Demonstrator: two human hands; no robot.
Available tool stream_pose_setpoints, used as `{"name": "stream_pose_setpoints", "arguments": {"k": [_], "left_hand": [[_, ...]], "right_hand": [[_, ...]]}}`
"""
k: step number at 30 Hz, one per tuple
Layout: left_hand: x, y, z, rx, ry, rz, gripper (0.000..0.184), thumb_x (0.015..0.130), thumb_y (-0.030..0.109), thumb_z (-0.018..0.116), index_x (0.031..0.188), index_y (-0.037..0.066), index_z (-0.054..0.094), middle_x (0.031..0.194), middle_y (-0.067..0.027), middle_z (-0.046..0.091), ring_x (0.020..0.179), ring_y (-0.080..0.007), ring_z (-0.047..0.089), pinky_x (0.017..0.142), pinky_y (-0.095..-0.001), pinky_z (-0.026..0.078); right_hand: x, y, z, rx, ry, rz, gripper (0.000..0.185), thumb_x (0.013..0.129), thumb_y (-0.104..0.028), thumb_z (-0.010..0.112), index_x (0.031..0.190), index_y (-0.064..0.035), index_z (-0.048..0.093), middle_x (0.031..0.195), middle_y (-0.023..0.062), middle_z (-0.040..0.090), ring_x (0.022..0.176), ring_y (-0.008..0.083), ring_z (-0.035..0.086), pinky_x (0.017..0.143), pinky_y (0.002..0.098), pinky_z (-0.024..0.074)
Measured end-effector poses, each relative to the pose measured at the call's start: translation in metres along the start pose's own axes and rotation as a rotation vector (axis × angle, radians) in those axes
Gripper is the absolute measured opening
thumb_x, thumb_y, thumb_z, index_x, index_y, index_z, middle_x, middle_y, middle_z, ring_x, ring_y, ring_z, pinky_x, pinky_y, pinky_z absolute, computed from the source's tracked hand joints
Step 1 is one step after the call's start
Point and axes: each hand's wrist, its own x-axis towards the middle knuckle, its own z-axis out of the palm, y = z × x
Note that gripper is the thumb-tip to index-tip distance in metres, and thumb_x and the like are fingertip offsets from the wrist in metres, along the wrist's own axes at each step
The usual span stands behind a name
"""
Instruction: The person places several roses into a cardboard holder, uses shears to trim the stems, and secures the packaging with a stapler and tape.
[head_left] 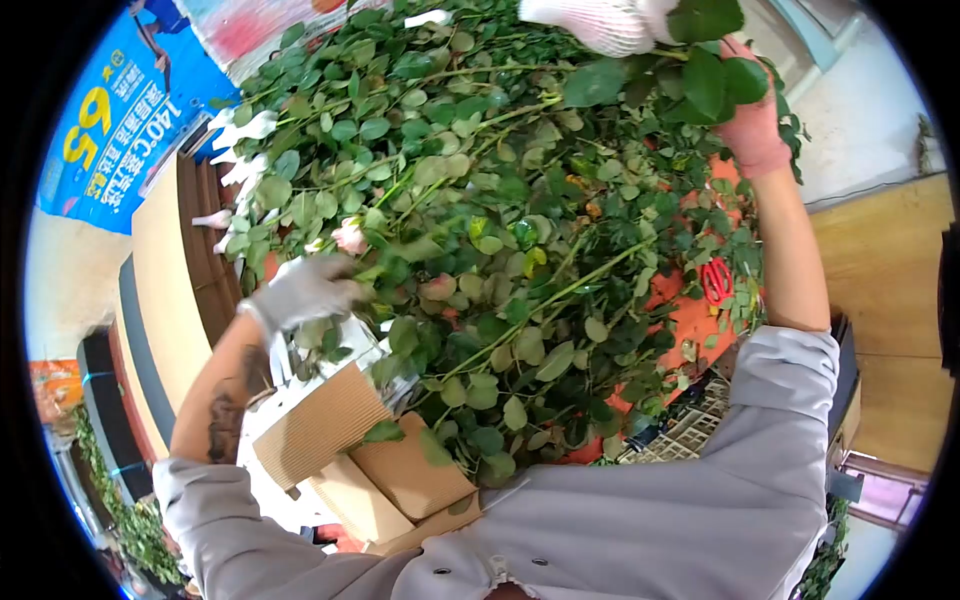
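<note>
My left hand (310, 292), in a grey-white glove, is over the left side of a big pile of leafy rose stems (520, 220); its fingers are smeared by motion near some leaves. A pale pink rose (350, 236) lies just above it. At the upper right, my right hand (752, 120), in a pink glove, is raised behind the leaves of a rose stem, its fingers mostly hidden. That stem's bloom (590, 22) is wrapped in white netting at the top edge.
Corrugated cardboard pieces (320, 425) lie near my body at the lower left. Red-handled scissors (716, 281) rest on the orange surface (700, 335) at the right. White-netted blooms (245, 130) stick out at the pile's left edge, near a blue printed box (110, 120).
</note>
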Motion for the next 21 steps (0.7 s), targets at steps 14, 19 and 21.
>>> {"name": "stream_pose_setpoints", "arguments": {"k": [14, 19, 21], "left_hand": [[-0.064, -0.008, -0.073, -0.262, 0.014, 0.198, 0.046, 0.084, 0.017, 0.062, 0.124, -0.001, 0.045, 0.106, -0.0169, 0.061, 0.086, -0.0247, 0.064, 0.075, -0.0334, 0.054], [-0.066, 0.011, -0.069, -1.032, -0.043, 0.432, 0.04, 0.088, 0.02, 0.054, 0.126, 0.005, 0.049, 0.109, -0.0131, 0.06, 0.089, -0.0165, 0.062, 0.073, -0.0284, 0.053], [-0.073, 0.029, -0.068, -1.322, -0.124, 0.482, 0.053, 0.088, 0.028, 0.056, 0.133, 0.004, 0.042, 0.106, -0.0132, 0.061, 0.088, -0.0159, 0.062, 0.072, -0.0296, 0.053]], "right_hand": [[0.033, -0.196, 0.195, -0.271, -0.869, -0.255, 0.041, 0.079, -0.015, 0.047, 0.12, -0.011, 0.052, 0.123, 0.0075, 0.053, 0.114, 0.0243, 0.051, 0.099, 0.0333, 0.0401], [0.008, -0.181, 0.238, -0.14, -0.859, -0.335, 0.039, 0.083, -0.026, 0.048, 0.119, -0.0104, 0.051, 0.116, 0.0177, 0.057, 0.105, 0.0326, 0.054, 0.092, 0.038, 0.0426], [0.012, -0.179, 0.228, -0.004, -0.794, -0.33, 0.04, 0.084, -0.024, 0.047, 0.122, -0.0133, 0.051, 0.123, 0.0107, 0.055, 0.11, 0.0266, 0.054, 0.095, 0.0355, 0.0411]]}}
